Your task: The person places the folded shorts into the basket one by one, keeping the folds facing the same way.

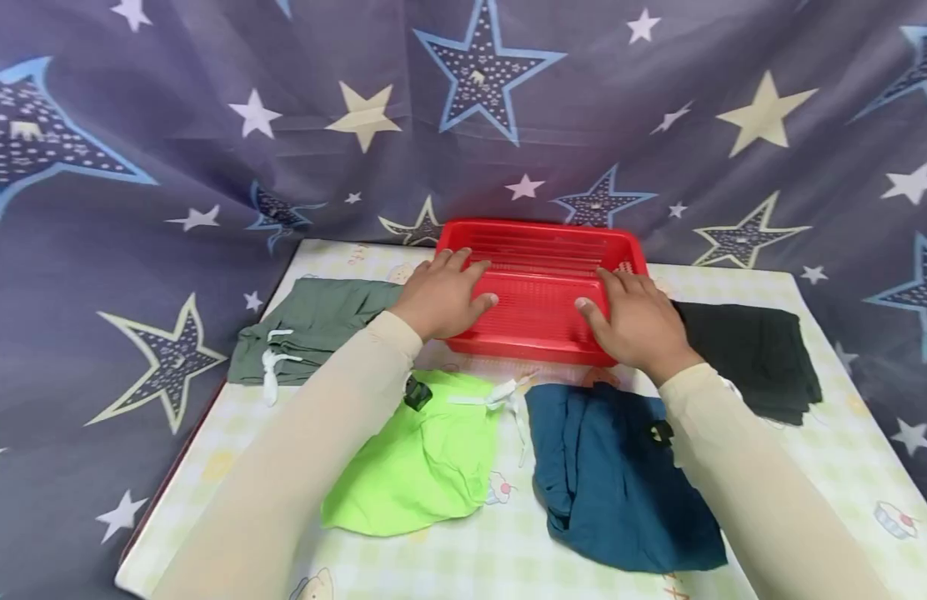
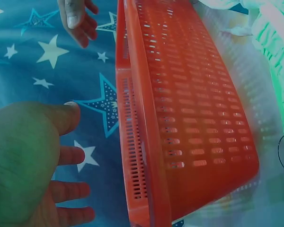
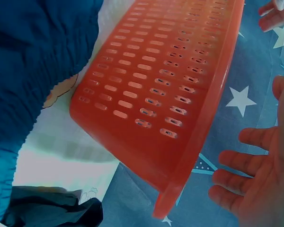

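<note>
A red plastic basket (image 1: 534,321) with slotted walls stands at the back of the table. Over its left end hovers my left hand (image 1: 443,298), fingers spread and holding nothing. My right hand (image 1: 638,321) is at the basket's right end, its fingers also extended. Both wrist views show a gap between the fingers and the basket rim, on the left (image 2: 146,118) and on the right (image 3: 213,109). Nearer me lie a lime green garment (image 1: 433,467) with a white drawstring and a dark blue garment (image 1: 613,483) with a gathered waistband.
A folded grey-green garment (image 1: 336,304) with a white drawstring lies left of the basket. To the right is a folded black garment (image 1: 756,354). Behind the checked tablecloth (image 1: 846,483) hangs a dark curtain (image 1: 478,175) with stars.
</note>
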